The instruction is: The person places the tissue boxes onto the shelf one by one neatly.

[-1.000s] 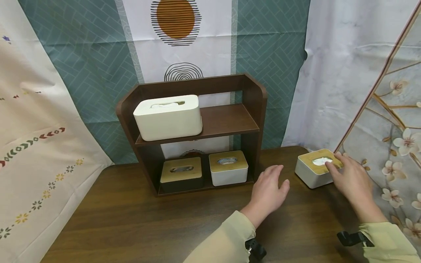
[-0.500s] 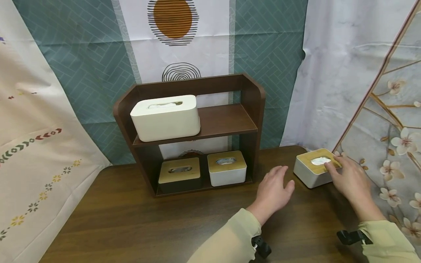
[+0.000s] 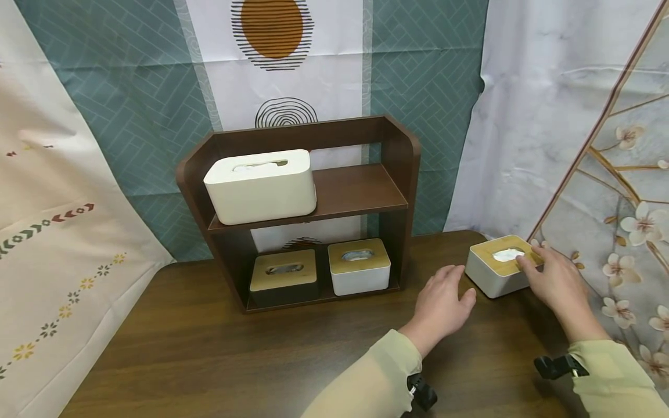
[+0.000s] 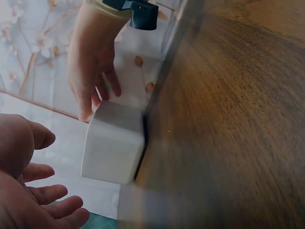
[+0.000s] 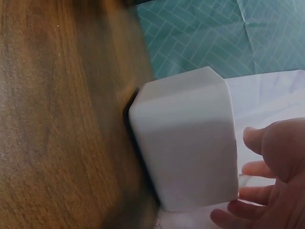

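A white tissue box [image 3: 489, 275] with a bamboo lid and a white tissue in its slot stands on the table's right side. My right hand [image 3: 560, 283] is at the box's right end, its thumb over the lid; in the right wrist view the box's plain white side [image 5: 188, 152] is beside its loosely bent fingers, and firm contact cannot be made out. My left hand [image 3: 443, 306] hovers left of the box, fingers extended and holding nothing. From the left wrist view, a gap separates the left fingers [image 4: 62, 207] from the box.
A dark brown two-tier shelf [image 3: 360, 188] stands at the back. Its upper tier bears a long cream tissue box [image 3: 261, 194]; below sit a black bamboo-lidded box [image 3: 284, 284] and a white bamboo-lidded one [image 3: 360, 273]. Fabric hangs behind; a floral curtain [image 3: 622, 232] borders the right.
My left hand has moved right, closer to the tissue box on the table. My right hand stays almost in place at that box. The view has shifted slightly.
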The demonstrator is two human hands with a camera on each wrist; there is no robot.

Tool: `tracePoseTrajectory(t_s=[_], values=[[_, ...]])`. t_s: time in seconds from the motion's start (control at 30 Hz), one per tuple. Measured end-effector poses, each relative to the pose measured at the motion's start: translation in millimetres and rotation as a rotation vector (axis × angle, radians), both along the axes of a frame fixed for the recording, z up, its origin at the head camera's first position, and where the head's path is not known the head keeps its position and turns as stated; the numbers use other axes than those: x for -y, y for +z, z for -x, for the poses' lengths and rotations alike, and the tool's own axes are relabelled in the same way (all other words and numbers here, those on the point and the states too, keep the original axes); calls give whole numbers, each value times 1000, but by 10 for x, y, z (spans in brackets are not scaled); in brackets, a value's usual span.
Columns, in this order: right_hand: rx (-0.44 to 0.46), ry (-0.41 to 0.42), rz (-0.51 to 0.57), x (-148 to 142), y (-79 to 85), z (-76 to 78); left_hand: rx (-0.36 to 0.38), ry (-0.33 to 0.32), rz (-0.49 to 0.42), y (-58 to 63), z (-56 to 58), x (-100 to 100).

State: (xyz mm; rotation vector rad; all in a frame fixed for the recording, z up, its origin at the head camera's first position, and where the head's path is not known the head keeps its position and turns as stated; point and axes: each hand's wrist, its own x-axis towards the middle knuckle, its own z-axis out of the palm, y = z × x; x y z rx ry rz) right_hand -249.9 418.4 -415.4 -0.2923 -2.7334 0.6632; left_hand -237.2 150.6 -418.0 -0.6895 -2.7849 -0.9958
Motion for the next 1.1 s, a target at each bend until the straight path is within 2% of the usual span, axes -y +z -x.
tracePoseTrajectory(t_s=[0.27,0.57,1.1], values=[[5,9,-10,-22,7,52,32,3,-8,-49,31,-19],[1,3,-4,-16,-54,59,41,0,-1,-48,9,-25],[18,33,8,99,-60,-81,45,10,-22,-80,44,0]])
